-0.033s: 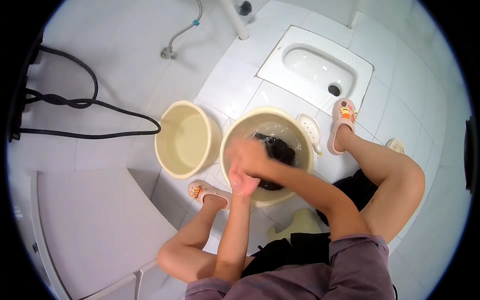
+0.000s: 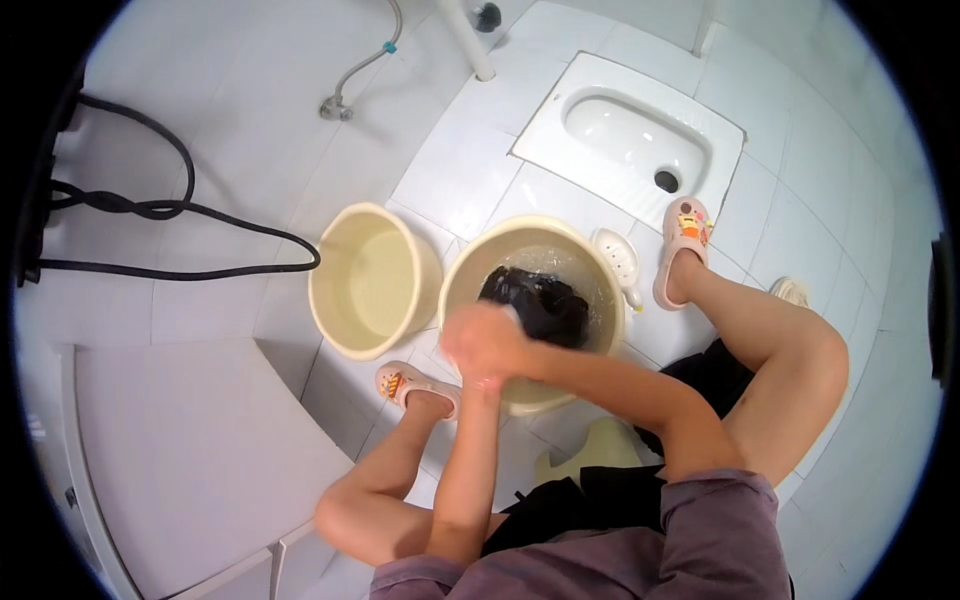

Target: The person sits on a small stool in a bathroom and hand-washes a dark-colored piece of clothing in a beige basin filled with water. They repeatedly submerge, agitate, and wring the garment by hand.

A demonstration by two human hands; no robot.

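Note:
A round cream basin [image 2: 612, 290] of water stands on the floor before me, with a dark wet cloth [image 2: 545, 305] lying bunched in it. Over its near left side my right hand [image 2: 485, 340] is laid across my left hand [image 2: 478, 378], touching it. Motion smears the right hand's fingers. Most of my left hand is covered, with its wrist showing below. Something small and whitish shows at the fingers' edge, too blurred to name. Neither hand touches the cloth visibly.
A second cream basin [image 2: 318, 285] stands to the left. Beside the big basin lies a white dish with holes [image 2: 618, 255]. A squat toilet [image 2: 590, 165] is set in the floor beyond. Black cables [image 2: 180, 268] hang at the left, above a pale cabinet [image 2: 190, 450].
My right hand has come down over my left, covering the palm and thumb seen before. More of the dark cloth shows, sitting farther left in the water.

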